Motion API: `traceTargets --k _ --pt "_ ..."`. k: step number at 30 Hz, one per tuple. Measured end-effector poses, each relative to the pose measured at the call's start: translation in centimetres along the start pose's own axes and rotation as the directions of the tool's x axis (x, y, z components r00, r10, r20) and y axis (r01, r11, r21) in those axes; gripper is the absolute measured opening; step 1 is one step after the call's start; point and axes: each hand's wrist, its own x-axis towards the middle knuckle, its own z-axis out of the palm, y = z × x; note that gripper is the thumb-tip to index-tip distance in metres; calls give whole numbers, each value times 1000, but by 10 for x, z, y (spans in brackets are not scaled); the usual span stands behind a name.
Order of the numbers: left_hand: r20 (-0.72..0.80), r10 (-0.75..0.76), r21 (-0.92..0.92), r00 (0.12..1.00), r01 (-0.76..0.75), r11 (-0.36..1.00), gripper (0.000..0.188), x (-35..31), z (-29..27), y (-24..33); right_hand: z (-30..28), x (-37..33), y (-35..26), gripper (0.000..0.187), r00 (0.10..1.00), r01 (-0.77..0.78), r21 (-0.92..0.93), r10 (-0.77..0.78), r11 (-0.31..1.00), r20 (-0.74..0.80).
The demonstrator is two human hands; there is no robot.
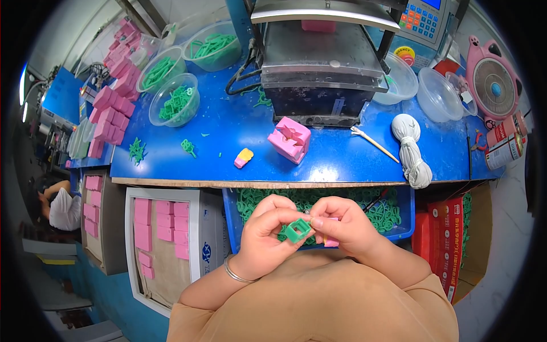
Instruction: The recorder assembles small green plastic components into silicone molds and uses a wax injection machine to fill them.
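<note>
So the left hand [263,229] has a little green hollow block [292,235] pinched between thumb and fingers, hole tilted up, I'd guess so the rim is easy to see and get at. The right hand [348,227] is pressed up against it, thumb and fingertip together at the block's edge; can't tell what, if anything, is between those tips. A pink-and-yellow piece [331,241] looks tucked under the right hand's curled fingers, probably so it's handy without tying up the thumb. Both hands are over a blue tray [411,219] full of loose green parts, which seems smart since anything dropped likely lands there. Beyond the left hand, up and to its left, there's a clear bowl [192,111] of green bits, with two more filled bowls behind it. Lower left of that hand, a white-framed bin [195,245] has pink blocks laid out in rows on cloth. Straight ahead of both hands sits a bigger pink block [290,142].
</note>
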Motion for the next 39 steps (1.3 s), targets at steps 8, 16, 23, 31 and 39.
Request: traceTargets --k 8,16,23,31,39 --pt "-1 103 168 995 -101 981 30 -1 -1 -4 0 0 0 11 1000 -9 17 9 1000 7" --pt "-97 6 -19 995 -8 1000 38 -1 1 5 -5 -2 4 9 997 75 18 -74 997 -20" --pt "-13 73 51 997 -72 996 36 -3 -8 6 3 -9 -8 11 994 82 -140 -91 987 -57" --pt "5 52 1 999 -52 999 35 -5 -8 8 3 -12 -6 7 949 286 -468 -313 836 20" --pt "-23 51 -56 998 -53 997 36 -6 -6 7 1 -8 -5 6 790 541 -678 -576 497 208"
